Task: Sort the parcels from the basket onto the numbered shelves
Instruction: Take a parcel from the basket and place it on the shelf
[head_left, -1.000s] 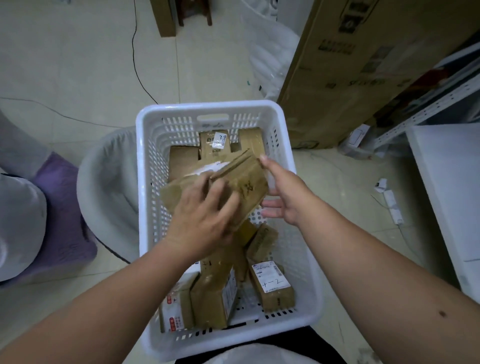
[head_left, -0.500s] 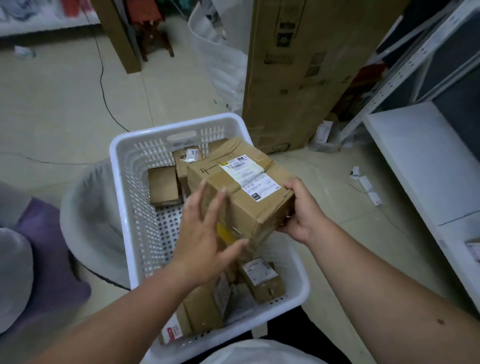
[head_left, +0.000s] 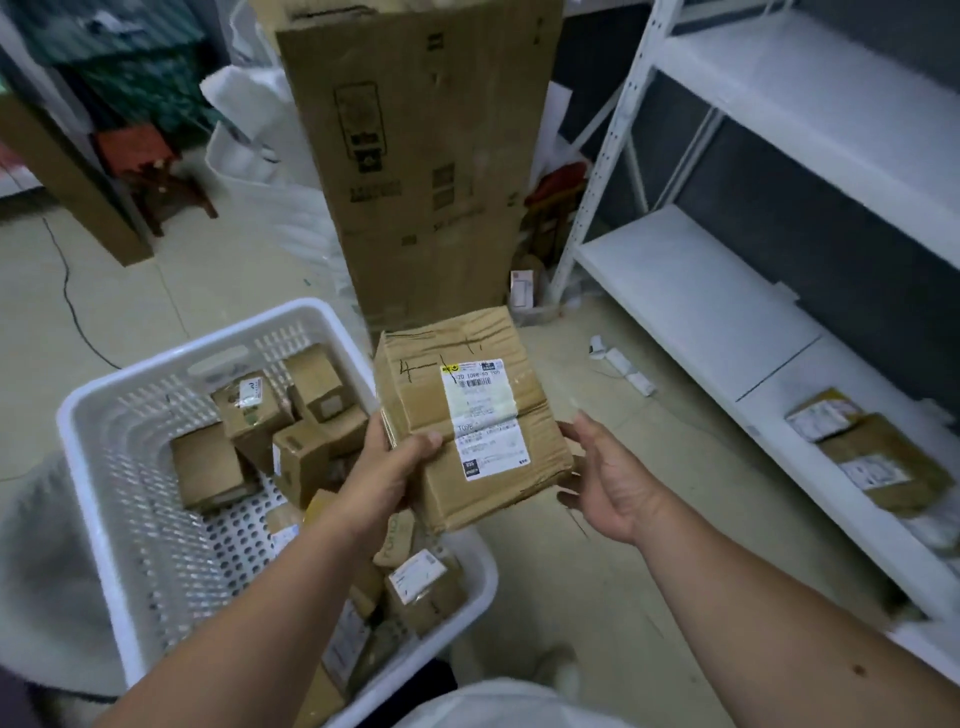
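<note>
A brown cardboard parcel (head_left: 467, 405) with a white label and a handwritten "4-1" is held up over the right rim of the white plastic basket (head_left: 104, 395). My left hand (head_left: 387, 467) grips its near left corner, thumb on top. My right hand (head_left: 610, 483) is beside its right edge with the fingers relaxed and the fingertips under the corner. Several smaller cardboard parcels (head_left: 249, 410) lie in the basket. The white metal shelves (head_left: 691, 291) stand to the right, with two parcels (head_left: 883, 467) on the lowest board.
A tall cardboard box (head_left: 421, 156) stands upright behind the basket, with white plastic bags (head_left: 249, 135) to its left. A white power strip (head_left: 628, 369) lies on the tiled floor by the shelf foot. A black cable (head_left: 67, 291) runs across the floor at left.
The parcel has been lifted out of the basket and swung right toward the shelves. My left hand has taken hold of its corner, and my right hand has loosened off its right side.
</note>
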